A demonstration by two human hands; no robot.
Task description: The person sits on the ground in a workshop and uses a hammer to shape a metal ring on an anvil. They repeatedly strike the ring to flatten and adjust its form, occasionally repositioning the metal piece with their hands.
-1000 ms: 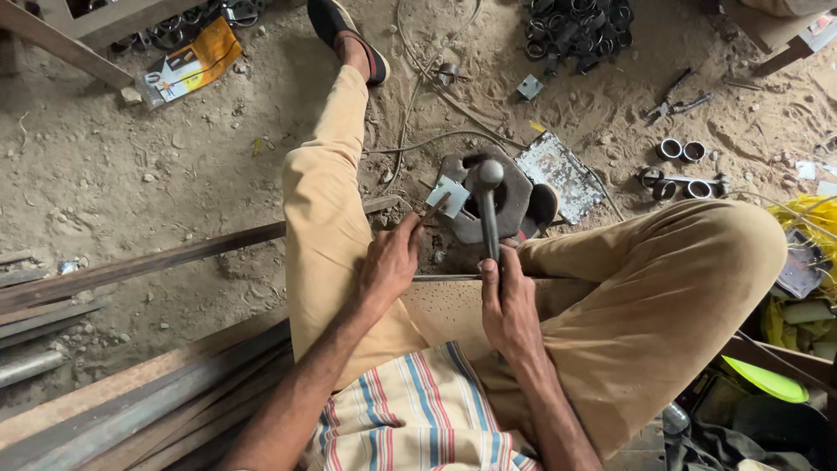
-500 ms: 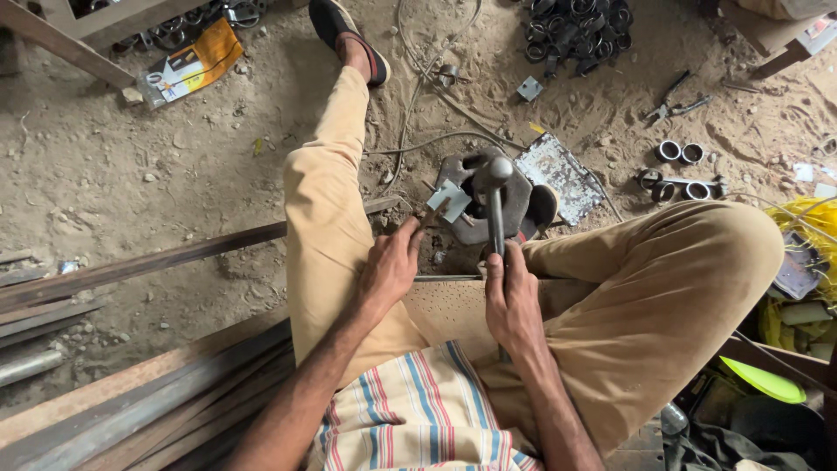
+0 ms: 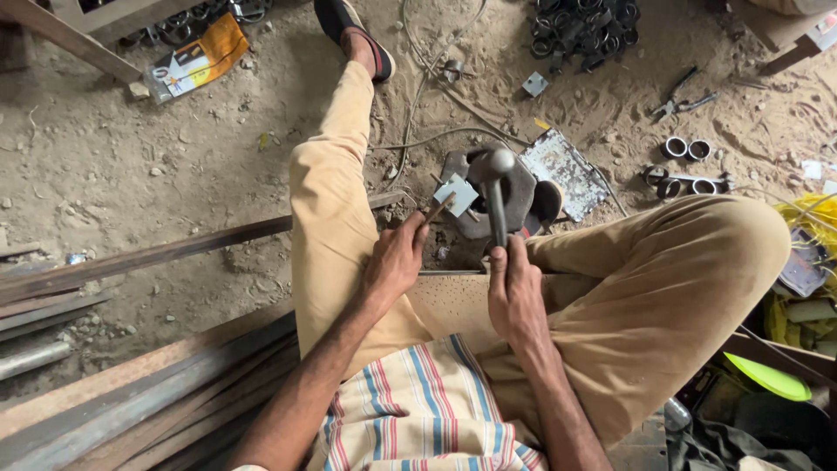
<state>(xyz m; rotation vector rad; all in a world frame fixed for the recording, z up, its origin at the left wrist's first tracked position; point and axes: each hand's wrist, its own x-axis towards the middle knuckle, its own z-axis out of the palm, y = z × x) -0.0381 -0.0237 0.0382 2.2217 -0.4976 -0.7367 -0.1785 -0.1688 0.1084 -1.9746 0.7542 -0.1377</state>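
Sandy, littered workshop ground fills the view, seen from above by a seated person in tan trousers and a striped shirt. At the centre, between the spread knees, lies a dark, thick iron block (image 3: 514, 196) that serves as an anvil. On the block's left edge rests a small square grey metal plate (image 3: 457, 194), gripped at the tip of thin rust-coloured tongs (image 3: 436, 212). The left hand (image 3: 394, 262) has its fingers curled tight around the tong handles, probably to keep the plate steady while staying clear of the block. The right hand (image 3: 514, 292) is closed in a fist around the grey steel handle of a round-headed hammer (image 3: 499, 166), whose head hangs just over the block, just right of the plate. Right of the block lies a flat speckled metal sheet (image 3: 562, 170). Farther right of it sit short steel pipe rings (image 3: 684, 148) and pliers (image 3: 680, 98). Beyond the block is a heap of dark metal rings (image 3: 580, 26). Left of the block, long rusty steel bars (image 3: 139, 259) stretch across the ground.
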